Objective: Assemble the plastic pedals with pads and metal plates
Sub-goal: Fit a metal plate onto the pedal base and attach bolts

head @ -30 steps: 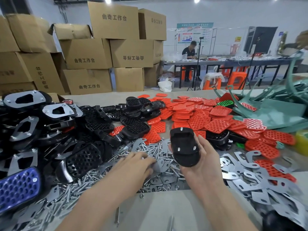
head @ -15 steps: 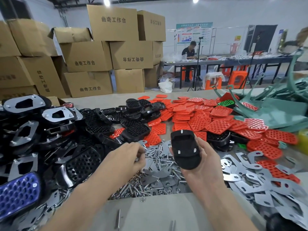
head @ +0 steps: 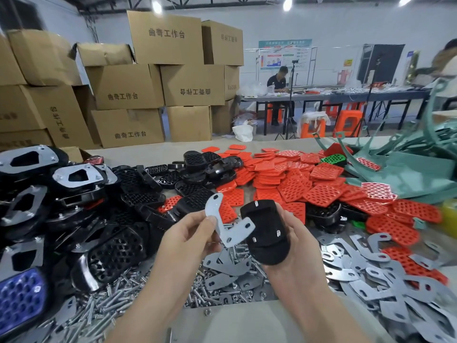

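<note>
Pedal (head: 265, 233): one, black, back side up at frame centre, three bolt ends showing. Metal plate (head: 236, 231): one, just left of it, three holes visible. Loose stock on the table (head: 247, 323), too many to count:
- red pads (head: 291, 184), upper centre
- black pedals (head: 138, 191), left
- plates (head: 371, 280), lower right
- bolts (head: 111, 303), lower left

One blue pad (head: 19, 298) lies at the lower left edge. Cardboard boxes (head: 128, 87) are stacked upper left.

The right hand (head: 296, 246) cups the pedal, fingers curled round its edge. The left hand (head: 190, 238) pinches the plate between thumb and fingers. Whether the plate touches the pedal cannot be told.
</note>
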Tool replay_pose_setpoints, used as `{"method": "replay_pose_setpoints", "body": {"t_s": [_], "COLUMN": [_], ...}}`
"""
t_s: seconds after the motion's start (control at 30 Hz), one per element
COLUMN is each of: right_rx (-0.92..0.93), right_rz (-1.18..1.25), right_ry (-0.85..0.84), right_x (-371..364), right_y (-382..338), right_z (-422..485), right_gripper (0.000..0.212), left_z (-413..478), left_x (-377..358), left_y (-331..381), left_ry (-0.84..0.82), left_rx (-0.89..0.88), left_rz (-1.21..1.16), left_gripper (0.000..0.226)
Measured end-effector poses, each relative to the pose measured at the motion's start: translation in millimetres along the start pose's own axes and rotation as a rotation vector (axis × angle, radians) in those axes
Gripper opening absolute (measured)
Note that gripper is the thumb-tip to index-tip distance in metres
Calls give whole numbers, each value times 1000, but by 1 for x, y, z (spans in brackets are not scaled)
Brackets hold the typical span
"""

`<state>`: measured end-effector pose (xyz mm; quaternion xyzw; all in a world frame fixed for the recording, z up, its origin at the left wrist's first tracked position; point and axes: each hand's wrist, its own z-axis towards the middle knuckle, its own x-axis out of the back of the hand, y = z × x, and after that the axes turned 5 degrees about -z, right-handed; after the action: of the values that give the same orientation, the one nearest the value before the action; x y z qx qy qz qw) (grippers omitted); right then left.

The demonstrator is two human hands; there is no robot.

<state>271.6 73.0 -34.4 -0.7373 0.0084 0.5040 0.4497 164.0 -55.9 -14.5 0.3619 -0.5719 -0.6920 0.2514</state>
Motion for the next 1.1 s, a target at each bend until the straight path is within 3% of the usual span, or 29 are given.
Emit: {"method": "replay_pose_setpoints", "body": {"t_s": [0.1,0.4,0.7,0.77,0.87,1.1], "right_rx": [-25,-159,-76,-63,-57,-36], "right_rz": [5,-115,-222,-254,-301,-372], "right_ry": [-15,-91,-196,-212,-221,-182], "right_x": [-5,-8,-4,-4,-4,-3], "right_y": [1,11,15,15,18,20], "right_z": [-1,0,0,-1,-2,-1], "right_gripper": [24,42,64,62,59,53], "left_z": [-5,-5,-8,-9,-9,-11], "left_x": [-7,-10,-9,-10,-8,-6], "left_y": [-2,-7,-14,-14,-14,-9], "left_ry": [-45,-44,14,28,18,-83], "left_rx": [-46,-91,-87,-75,-69,-20], "left_rz": [98,215,324,289,270,192], "left_gripper": [21,17,12,6,24,12]}}
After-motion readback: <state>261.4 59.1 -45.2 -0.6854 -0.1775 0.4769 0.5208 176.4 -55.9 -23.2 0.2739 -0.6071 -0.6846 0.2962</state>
